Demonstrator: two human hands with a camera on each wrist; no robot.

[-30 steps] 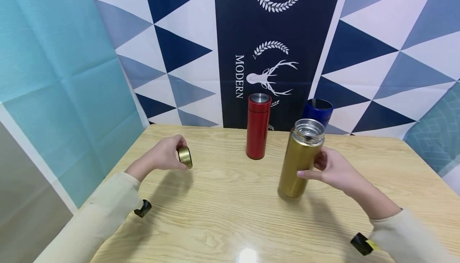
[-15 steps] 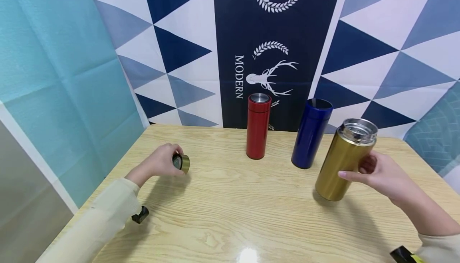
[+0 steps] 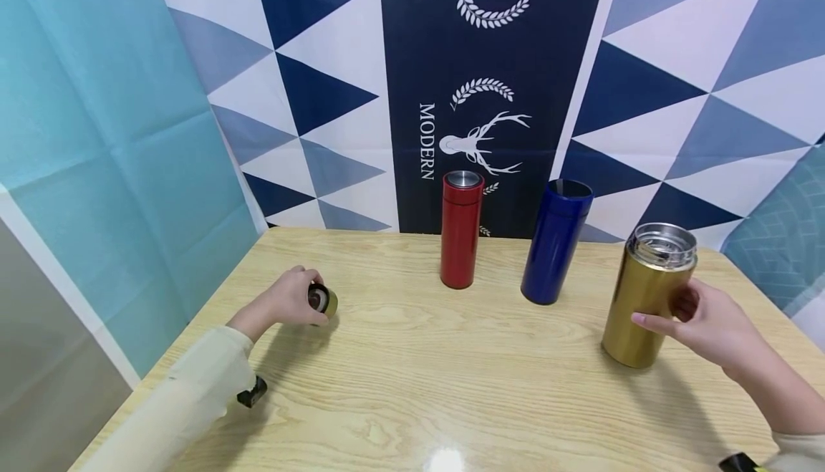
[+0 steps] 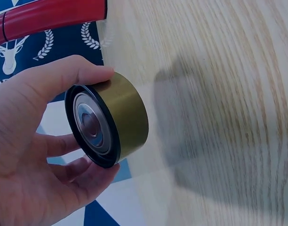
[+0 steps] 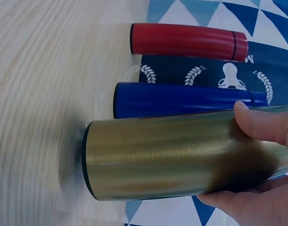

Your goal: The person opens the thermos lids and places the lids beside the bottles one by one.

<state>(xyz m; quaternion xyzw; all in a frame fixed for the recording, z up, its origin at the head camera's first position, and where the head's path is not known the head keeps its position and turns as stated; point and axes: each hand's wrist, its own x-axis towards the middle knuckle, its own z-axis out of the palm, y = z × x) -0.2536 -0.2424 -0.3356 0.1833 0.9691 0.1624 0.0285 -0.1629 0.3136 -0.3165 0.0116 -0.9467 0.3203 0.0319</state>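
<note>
At the table's right side my right hand grips a gold thermos around its upper body, thumb toward me. The thermos has no lid on, and its bare steel mouth faces up. In the right wrist view the thermos body spans the frame, its dark base close over the wood. Far to the left, my left hand pinches the gold lid between thumb and fingers. The lid is tipped on its side above the table, and its black-rimmed underside with a pale inner ring faces the palm.
A red thermos with a steel-topped lid stands at the back middle of the wooden table. Right of it stands a blue thermos, left of the gold one. A patterned cloth hangs behind the table's back edge.
My right hand has carried the gold thermos rightward, uncovering the blue thermos behind it. My left hand has lowered a little and turned the lid so its underside shows.
</note>
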